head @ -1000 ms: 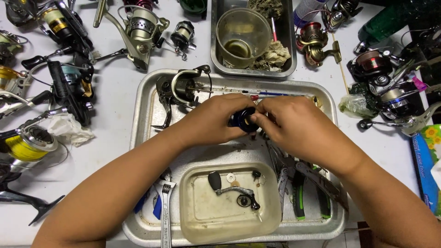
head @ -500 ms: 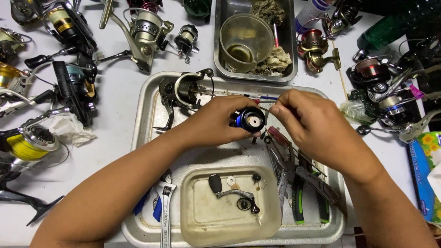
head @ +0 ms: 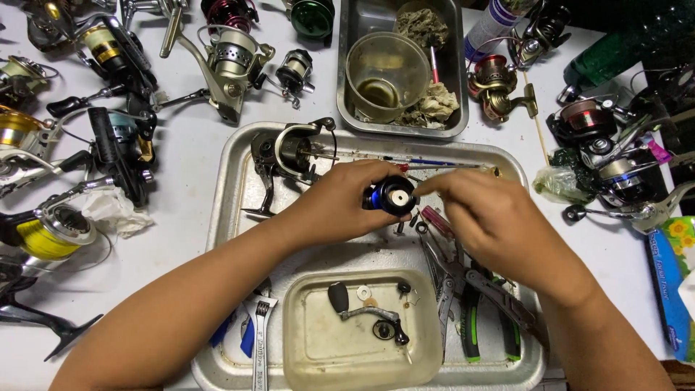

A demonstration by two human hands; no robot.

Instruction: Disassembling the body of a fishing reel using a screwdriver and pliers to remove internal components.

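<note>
Now over the metal tray [head: 232, 188]: my left hand [head: 340, 206] is closed round the blue spool [head: 391, 197], its round face turned up. My right hand [head: 481, 217], nearer its right side, loosely curled and empty, fingertips [head: 427, 190] touching the spool's rim.

We saw a metal tray [head: 230, 188] on the white surface [head: 181, 159], with a stripped reel body [head: 286, 152] lying at its far left. Near its front edge sat a cloudy plastic tub [head: 304, 347] holding a reel handle [head: 362, 310] and small washers. Green-handled pliers [head: 470, 326] lay just beside the tub. Beyond the tray stood a deeper steel pan [head: 347, 72] with a clear cup [head: 387, 72] and rags. Assembled reels crowded both sides, one carrying yellow line [head: 40, 235].
</note>
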